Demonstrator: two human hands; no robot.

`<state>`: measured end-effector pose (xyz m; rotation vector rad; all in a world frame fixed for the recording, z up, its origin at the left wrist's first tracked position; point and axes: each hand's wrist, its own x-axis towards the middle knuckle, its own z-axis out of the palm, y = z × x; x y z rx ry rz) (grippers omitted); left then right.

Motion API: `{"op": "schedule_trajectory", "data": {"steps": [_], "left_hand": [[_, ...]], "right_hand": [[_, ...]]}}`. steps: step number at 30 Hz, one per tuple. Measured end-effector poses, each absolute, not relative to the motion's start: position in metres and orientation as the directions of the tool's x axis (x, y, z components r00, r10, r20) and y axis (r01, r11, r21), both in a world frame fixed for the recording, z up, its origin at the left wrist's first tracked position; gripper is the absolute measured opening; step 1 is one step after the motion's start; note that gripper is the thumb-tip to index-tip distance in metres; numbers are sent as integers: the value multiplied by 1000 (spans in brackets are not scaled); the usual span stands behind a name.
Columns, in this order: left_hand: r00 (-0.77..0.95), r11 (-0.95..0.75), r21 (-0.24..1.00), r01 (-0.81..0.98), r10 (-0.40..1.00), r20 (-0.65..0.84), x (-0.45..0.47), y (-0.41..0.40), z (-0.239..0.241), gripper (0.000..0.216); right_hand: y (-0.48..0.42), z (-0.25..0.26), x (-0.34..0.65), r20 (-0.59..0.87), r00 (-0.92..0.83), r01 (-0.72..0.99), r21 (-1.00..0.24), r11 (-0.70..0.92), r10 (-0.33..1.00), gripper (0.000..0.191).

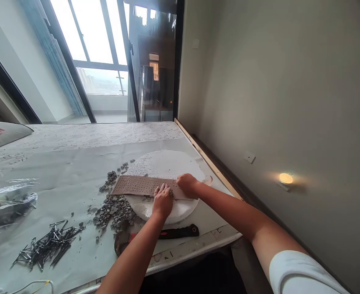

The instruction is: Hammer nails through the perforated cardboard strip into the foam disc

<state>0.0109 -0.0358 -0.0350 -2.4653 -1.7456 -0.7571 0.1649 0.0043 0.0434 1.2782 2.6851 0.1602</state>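
Note:
A brown strip dotted with small holes [137, 185] lies across a round white foam disc [167, 165] on the covered table [60, 163]. My left hand [162, 200] rests flat on the strip's right part, fingers spread, a ring on one finger. At the strip's right end sits my right hand [187, 183], its fingers curled over that end. Grey stone chips [114, 208] are heaped left of the disc, partly under the strip.
A hammer with a black and red handle [174, 232] lies by the near table edge under my left forearm. A pile of dark nails [47, 245] lies at the front left. A clear plastic bag [5, 202] sits at the left. The wall runs close on the right.

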Motion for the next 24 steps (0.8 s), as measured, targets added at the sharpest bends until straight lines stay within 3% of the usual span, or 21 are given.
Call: {"op": "schedule_trajectory", "data": {"steps": [7,13,19,24], "left_hand": [[246,-369,253,894,879,409,11,-35,-36,30],[236,-371,286,884,880,412,10,-34,-37,35],[216,-357,309,881,887,409,9,-34,-39,42],[220,-352,296,888,890,399,8,-34,-39,39]], "right_hand": [[9,49,170,14,-485,874,11,485,874,22],[8,57,171,152,-376,883,-240,403,914,27],[-13,30,147,146,-353,801,-464,379,924,23],[-17,18,139,99,-366,766,-533,360,925,29]]}}
